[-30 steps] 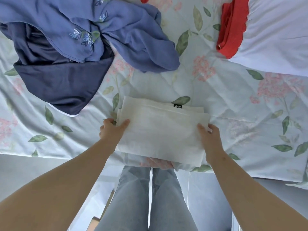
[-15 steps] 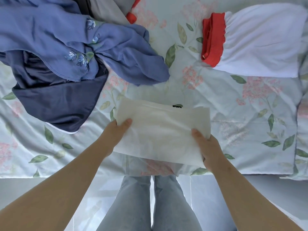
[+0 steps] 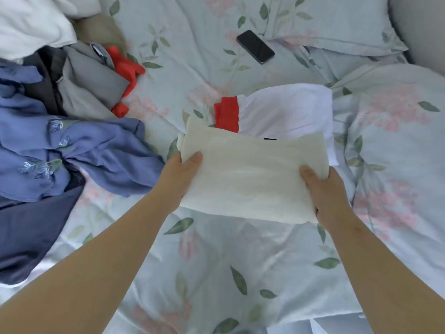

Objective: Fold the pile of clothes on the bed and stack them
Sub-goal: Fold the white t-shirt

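Folded cream garment has left the near edge of the bed and now overlaps the folded white-and-red garment at one o'clock. Left hand and right hand clamp its ends, thumbs on top. Judgement: stacking imminent; unfolded pile at nine o'clock awaits.

Folded cream garment: matt, slightly coarse woven cloth. Floral bedspread: smooth cloth with a faint sheen. Phone: glossy black face.

cream garment lifted forward, now overlapping white stack
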The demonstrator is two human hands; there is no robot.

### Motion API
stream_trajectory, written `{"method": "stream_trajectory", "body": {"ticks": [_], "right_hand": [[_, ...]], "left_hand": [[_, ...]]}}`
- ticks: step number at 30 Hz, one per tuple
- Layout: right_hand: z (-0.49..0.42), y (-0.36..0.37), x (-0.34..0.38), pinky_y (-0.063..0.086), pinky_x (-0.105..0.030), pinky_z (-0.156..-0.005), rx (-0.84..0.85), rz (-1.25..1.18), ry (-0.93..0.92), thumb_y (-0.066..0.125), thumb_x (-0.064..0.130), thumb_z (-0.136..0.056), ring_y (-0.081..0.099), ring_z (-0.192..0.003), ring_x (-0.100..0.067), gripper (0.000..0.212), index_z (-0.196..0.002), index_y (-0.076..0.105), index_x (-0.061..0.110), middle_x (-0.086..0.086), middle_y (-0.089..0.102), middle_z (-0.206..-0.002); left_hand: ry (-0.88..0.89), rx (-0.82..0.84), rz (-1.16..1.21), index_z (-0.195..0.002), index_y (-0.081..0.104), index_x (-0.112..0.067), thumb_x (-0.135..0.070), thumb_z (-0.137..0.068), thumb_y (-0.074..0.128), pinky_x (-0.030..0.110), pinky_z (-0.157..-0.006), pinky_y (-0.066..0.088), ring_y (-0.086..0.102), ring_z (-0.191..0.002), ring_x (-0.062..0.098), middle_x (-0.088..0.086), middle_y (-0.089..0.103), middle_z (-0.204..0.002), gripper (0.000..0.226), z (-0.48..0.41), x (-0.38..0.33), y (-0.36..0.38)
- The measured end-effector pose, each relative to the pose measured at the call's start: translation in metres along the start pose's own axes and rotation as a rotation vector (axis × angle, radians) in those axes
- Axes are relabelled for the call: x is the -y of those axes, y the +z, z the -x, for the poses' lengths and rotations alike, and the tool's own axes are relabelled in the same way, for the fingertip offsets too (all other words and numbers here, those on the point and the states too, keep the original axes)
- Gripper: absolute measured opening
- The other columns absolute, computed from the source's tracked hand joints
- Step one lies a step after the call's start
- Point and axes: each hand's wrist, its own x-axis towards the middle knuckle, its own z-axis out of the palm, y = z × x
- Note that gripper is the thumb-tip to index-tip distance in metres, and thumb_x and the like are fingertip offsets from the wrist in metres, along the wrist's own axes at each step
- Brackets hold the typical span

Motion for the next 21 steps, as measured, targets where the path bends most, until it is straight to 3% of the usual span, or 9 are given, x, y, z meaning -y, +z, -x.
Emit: {"method": "stream_trajectory", "body": {"ticks": [6, 8, 9, 11, 12, 15, 18, 21], "right_hand": [[-0.125, -0.04, 0.051, 0.051, -0.042, -0.086, -0.005, 0.107, -0.156, 0.062, 0.03, -0.089, 0.059, -0.094, -0.027, 0.025, -0.106, 0.049, 0.017, 0.0, 0.058, -0.097], [-0.159, -0.044, 0.06, 0.047, -0.041, -0.087, -0.04, 0.256, -0.176, 0.058, 0.029, -0.091, 0.056, -0.105, -0.031, 0.028, -0.112, 0.046, 0.015, -0.003, 0.056, -0.105], [-0.172, -0.044, 0.06, 0.044, -0.042, -0.09, -0.074, 0.404, -0.183, 0.056, 0.03, -0.091, 0.053, -0.113, -0.033, 0.037, -0.123, 0.043, 0.014, -0.006, 0.054, -0.114], [-0.187, -0.039, 0.057, 0.034, -0.046, -0.1, -0.135, 0.765, -0.249, 0.052, 0.034, -0.092, 0.041, -0.126, -0.036, 0.055, -0.141, 0.031, 0.018, -0.009, 0.043, -0.139], [-0.19, -0.033, 0.054, 0.029, -0.048, -0.104, -0.129, 0.892, -0.312, 0.05, 0.037, -0.093, 0.033, -0.132, -0.036, 0.06, -0.145, 0.026, 0.021, -0.008, 0.033, -0.149], [-0.197, -0.012, 0.034, 0.012, -0.051, -0.113, 0.019, 1.111, -0.456, 0.04, 0.047, -0.096, 0.007, -0.145, -0.031, 0.063, -0.15, 0.011, 0.034, -0.002, 0.002, -0.16], [-0.215, 0.003, 0.004, 0.006, -0.052, -0.115, 0.138, 1.2, -0.45, 0.034, 0.052, -0.095, -0.004, -0.146, -0.029, 0.063, -0.15, 0.004, 0.039, 0.002, -0.008, -0.16], [-0.236, 0.011, -0.024, 0.007, -0.051, -0.116, 0.142, 1.164, -0.44, 0.03, 0.057, -0.093, -0.001, -0.146, -0.029, 0.064, -0.149, 0.003, 0.041, 0.001, -0.009, -0.16]], "left_hand": [[0.087, -0.108, 0.032, -0.106, 0.049, -0.022, -0.03, -0.095, 0.052, 0.021, -0.061, 0.043, 0.054, -0.077, 0.008, -0.01, 0.055, -0.088, 0.014, -0.054, -0.05, 0.098], [0.067, -0.228, -0.048, -0.114, 0.047, -0.02, -0.028, -0.093, 0.051, 0.031, -0.073, 0.048, 0.057, -0.091, 0.02, -0.002, 0.058, -0.101, 0.023, -0.074, -0.053, 0.119], [0.037, -0.304, -0.185, -0.125, 0.043, -0.02, -0.028, -0.091, 0.05, 0.038, -0.085, 0.047, 0.054, -0.106, 0.026, 0.003, 0.056, -0.117, 0.035, -0.083, -0.05, 0.128], [0.056, -0.417, -0.624, -0.145, 0.024, -0.023, -0.03, -0.092, 0.049, 0.046, -0.107, 0.029, 0.031, -0.135, 0.028, 0.005, 0.034, -0.147, 0.059, -0.091, -0.044, 0.144], [0.154, -0.418, -0.797, -0.149, 0.016, -0.024, -0.034, -0.094, 0.047, 0.046, -0.112, 0.019, 0.018, -0.142, 0.025, 0.003, 0.022, -0.154, 0.064, -0.092, -0.039, 0.152], [0.492, -0.214, -1.148, -0.151, 0.001, -0.031, -0.047, -0.098, 0.031, 0.045, -0.116, 0.001, -0.006, -0.147, 0.023, -0.002, -0.001, -0.16, 0.063, -0.1, -0.026, 0.18], [0.496, -0.067, -1.347, -0.149, -0.007, -0.037, -0.057, -0.096, 0.02, 0.048, -0.117, -0.006, -0.013, -0.146, 0.024, -0.004, -0.01, -0.16, 0.063, -0.126, -0.008, 0.195], [0.499, -0.068, -1.419, -0.149, -0.008, -0.039, -0.065, -0.09, 0.009, 0.049, -0.116, -0.011, -0.014, -0.146, 0.024, -0.005, -0.01, -0.16, 0.067, -0.152, 0.01, 0.199]]}}
